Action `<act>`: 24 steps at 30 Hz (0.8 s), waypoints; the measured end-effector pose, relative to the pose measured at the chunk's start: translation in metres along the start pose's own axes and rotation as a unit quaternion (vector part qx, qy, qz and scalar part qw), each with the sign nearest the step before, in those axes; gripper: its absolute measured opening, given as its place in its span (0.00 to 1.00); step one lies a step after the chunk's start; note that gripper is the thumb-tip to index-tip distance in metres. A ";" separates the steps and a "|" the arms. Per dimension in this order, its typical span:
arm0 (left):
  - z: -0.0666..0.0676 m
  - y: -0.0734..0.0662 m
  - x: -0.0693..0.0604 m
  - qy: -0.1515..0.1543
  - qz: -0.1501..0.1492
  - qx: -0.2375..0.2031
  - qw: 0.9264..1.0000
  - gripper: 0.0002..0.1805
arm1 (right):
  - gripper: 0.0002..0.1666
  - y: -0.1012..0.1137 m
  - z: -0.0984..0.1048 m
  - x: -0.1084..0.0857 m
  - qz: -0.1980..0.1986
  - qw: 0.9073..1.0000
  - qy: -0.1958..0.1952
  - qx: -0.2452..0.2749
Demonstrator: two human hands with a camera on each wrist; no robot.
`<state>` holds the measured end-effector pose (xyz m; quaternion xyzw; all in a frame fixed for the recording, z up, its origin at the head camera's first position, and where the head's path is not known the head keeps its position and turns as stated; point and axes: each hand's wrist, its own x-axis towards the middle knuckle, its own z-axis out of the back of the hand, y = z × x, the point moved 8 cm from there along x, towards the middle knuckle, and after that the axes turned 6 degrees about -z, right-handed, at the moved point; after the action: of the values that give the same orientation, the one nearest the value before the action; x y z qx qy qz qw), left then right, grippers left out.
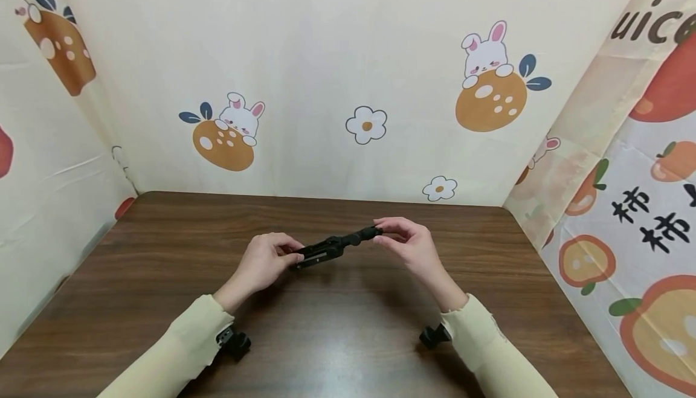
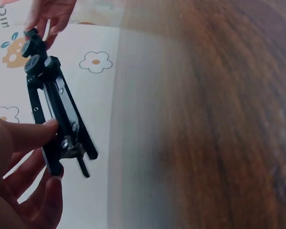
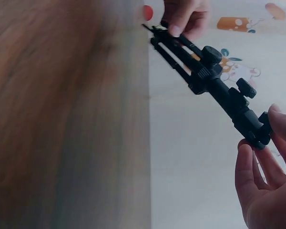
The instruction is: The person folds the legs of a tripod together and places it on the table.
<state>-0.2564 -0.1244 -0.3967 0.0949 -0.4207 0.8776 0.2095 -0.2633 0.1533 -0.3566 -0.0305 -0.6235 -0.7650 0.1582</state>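
Note:
A small black tripod (image 1: 328, 248) with its legs folded together is held above the table, slanting up toward the right. My left hand (image 1: 264, 263) pinches the foot end of the legs between thumb and fingers. At the other end, the right hand (image 1: 412, 247) grips the head of the tripod with its fingertips. Round knobs (image 3: 247, 88) stick out along the column in the right wrist view. In the left wrist view the legs (image 2: 62, 102) lie nearly parallel, with a short lever-like piece (image 2: 83, 167) poking out near the feet.
Below the hands spreads a brown wood-grain table (image 1: 337, 325). A pale curtain (image 1: 326, 54) with rabbit and fruit prints stands behind its far edge, and printed cloth (image 1: 587, 289) hangs along the right side. Black wrist cameras (image 1: 235, 343) sit under both cuffs.

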 end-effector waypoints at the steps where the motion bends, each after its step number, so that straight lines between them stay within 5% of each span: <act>1: 0.001 0.000 0.000 -0.004 0.000 -0.002 1.000 0.06 | 0.11 -0.004 0.001 -0.001 -0.007 1.000 0.002 -0.001; 12: -0.002 0.004 0.006 0.016 0.000 -0.027 1.000 0.09 | 0.25 -0.042 0.005 -0.002 -0.111 0.992 0.026 -0.054; 24: -0.011 0.016 0.011 0.046 0.016 -0.020 0.999 0.12 | 0.30 -0.070 0.001 0.001 -0.144 0.986 0.061 -0.057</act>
<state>-0.2727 -0.1213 -0.4110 0.0434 -0.4291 0.8758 0.2167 -0.2842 0.1664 -0.4220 0.0969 -0.5664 -0.8143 0.0822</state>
